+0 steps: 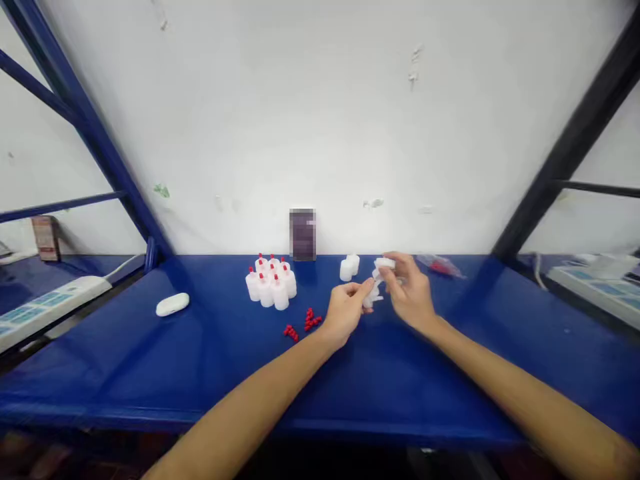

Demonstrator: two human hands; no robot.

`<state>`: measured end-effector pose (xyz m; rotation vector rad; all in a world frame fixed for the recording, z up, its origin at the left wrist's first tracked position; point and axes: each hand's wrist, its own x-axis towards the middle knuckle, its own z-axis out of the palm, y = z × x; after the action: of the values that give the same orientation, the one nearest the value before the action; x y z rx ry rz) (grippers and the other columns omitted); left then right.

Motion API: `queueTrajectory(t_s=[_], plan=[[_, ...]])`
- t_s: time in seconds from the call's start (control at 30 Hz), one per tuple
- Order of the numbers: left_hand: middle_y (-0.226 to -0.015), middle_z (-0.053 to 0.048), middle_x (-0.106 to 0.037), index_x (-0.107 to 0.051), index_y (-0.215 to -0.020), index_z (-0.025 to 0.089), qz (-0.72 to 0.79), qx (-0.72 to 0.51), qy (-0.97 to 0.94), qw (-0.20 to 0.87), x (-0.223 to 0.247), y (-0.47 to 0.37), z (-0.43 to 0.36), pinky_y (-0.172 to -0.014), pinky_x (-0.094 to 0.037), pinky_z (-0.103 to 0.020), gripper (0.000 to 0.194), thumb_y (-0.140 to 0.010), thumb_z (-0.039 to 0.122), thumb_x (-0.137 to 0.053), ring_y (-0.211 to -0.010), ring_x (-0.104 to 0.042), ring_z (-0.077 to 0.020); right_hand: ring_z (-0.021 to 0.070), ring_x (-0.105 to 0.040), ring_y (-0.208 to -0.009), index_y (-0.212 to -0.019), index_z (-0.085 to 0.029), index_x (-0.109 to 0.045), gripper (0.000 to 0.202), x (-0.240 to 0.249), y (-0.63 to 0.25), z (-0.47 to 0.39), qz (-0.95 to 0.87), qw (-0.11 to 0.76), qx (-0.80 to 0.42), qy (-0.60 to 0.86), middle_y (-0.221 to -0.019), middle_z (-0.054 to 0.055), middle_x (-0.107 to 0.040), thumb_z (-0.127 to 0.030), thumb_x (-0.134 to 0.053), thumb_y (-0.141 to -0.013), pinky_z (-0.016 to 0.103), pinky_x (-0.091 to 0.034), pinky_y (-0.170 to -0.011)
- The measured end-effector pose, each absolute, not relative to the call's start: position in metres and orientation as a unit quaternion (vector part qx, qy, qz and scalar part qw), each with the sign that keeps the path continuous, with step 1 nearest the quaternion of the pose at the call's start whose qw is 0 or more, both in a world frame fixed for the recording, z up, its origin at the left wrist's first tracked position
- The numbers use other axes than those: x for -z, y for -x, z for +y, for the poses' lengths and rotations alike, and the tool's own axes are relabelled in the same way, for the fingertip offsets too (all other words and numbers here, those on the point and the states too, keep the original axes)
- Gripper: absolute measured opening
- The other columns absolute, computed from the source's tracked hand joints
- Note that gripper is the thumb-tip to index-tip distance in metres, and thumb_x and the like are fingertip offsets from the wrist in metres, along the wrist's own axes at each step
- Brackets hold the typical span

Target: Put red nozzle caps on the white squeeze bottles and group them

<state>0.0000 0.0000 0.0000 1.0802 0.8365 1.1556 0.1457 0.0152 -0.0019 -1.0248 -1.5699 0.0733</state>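
Observation:
My right hand (411, 293) is closed around a small white plastic bottle (385, 263), held tilted above the blue table. Just to its left, my left hand (346, 308) is pinched at the tips beside the bottle's lower end; what lies between those fingers is too small to make out. Whitish translucent pieces (374, 297) show between and below the hands, partly hidden by the fingers. Behind my left hand stand white bottles (349, 268) without red tips. A cluster of several white bottles with red-tipped nozzles (273, 285) stands to the left, and loose red caps (311, 320) lie nearer.
A clear bag with red pieces (441, 267) lies right of my right hand. On the left is a white oval case (173, 305). A dark blurred box (303, 235) stands against the wall. Power strips (55, 308) flank the blue table (210, 373).

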Motion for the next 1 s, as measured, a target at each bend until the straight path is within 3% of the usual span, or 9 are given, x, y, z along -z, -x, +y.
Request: queueTrajectory(t_s=[0.17, 0.33, 0.5, 0.73, 0.9, 1.0], plan=[[-0.072, -0.004, -0.061, -0.068, -0.076, 0.010, 0.326, -0.501, -0.408, 0.690, 0.001, -0.004, -0.005, -0.065, -0.051, -0.029, 0.057, -0.062, 0.065, -0.077, -0.067, -0.055, -0.0122, 0.0129, -0.061, -0.059, -0.116, -0.023, -0.056, 0.028, 0.001, -0.146, 0.006, -0.687, 0.590, 0.000, 0.424, -0.090, 0.002, -0.067, -0.037, -0.059, -0.093, 0.026, -0.050, -0.057], [-0.081, -0.008, -0.066, -0.070, -0.084, 0.009, 0.283, -0.530, -0.355, 0.716, 0.001, -0.002, -0.005, -0.068, -0.051, -0.030, 0.058, -0.065, 0.064, -0.077, -0.074, -0.059, -0.0147, 0.0136, -0.061, -0.053, -0.117, -0.024, -0.056, 0.028, 0.001, -0.142, 0.003, -0.723, 0.555, 0.040, 0.409, -0.075, -0.002, -0.068, -0.033, -0.062, -0.091, 0.026, -0.050, -0.055], [-0.085, -0.008, -0.068, -0.071, -0.091, 0.011, 0.256, -0.533, -0.322, 0.740, 0.001, 0.003, -0.004, -0.076, -0.051, -0.033, 0.054, -0.070, 0.061, -0.075, -0.080, -0.062, -0.0172, 0.0125, -0.062, -0.053, -0.113, -0.025, -0.057, 0.024, 0.000, -0.138, 0.003, -0.739, 0.540, 0.076, 0.397, -0.093, 0.002, -0.074, -0.029, -0.063, -0.091, 0.026, -0.053, -0.055], [-0.087, -0.008, -0.069, -0.070, -0.096, 0.013, 0.243, -0.514, -0.327, 0.755, 0.001, 0.004, -0.004, -0.087, -0.050, -0.037, 0.044, -0.075, 0.051, -0.075, -0.089, -0.064, -0.0205, 0.0162, -0.069, -0.062, -0.113, -0.026, -0.056, 0.024, 0.005, -0.138, 0.002, -0.758, 0.530, 0.052, 0.376, -0.100, 0.003, -0.075, -0.027, -0.062, -0.090, 0.029, -0.056, -0.057], [-0.091, -0.008, -0.070, -0.070, -0.093, 0.013, 0.243, -0.522, -0.287, 0.766, 0.001, 0.004, -0.003, -0.083, -0.051, -0.036, 0.028, -0.083, 0.039, -0.068, -0.086, -0.063, -0.0189, 0.0191, -0.071, -0.071, -0.112, -0.026, -0.053, 0.031, 0.007, -0.136, 0.003, -0.725, 0.577, 0.014, 0.376, -0.107, 0.006, -0.073, -0.031, -0.069, -0.086, 0.031, -0.057, -0.061], [-0.093, -0.009, -0.070, -0.070, -0.091, 0.012, 0.228, -0.528, -0.291, 0.765, 0.000, 0.004, -0.002, -0.078, -0.052, -0.034, 0.019, -0.084, 0.030, -0.066, -0.086, -0.063, -0.0187, 0.0174, -0.069, -0.065, -0.114, -0.025, -0.051, 0.038, 0.007, -0.134, 0.004, -0.704, 0.603, -0.014, 0.375, -0.108, 0.007, -0.072, -0.031, -0.072, -0.083, 0.031, -0.056, -0.058]])
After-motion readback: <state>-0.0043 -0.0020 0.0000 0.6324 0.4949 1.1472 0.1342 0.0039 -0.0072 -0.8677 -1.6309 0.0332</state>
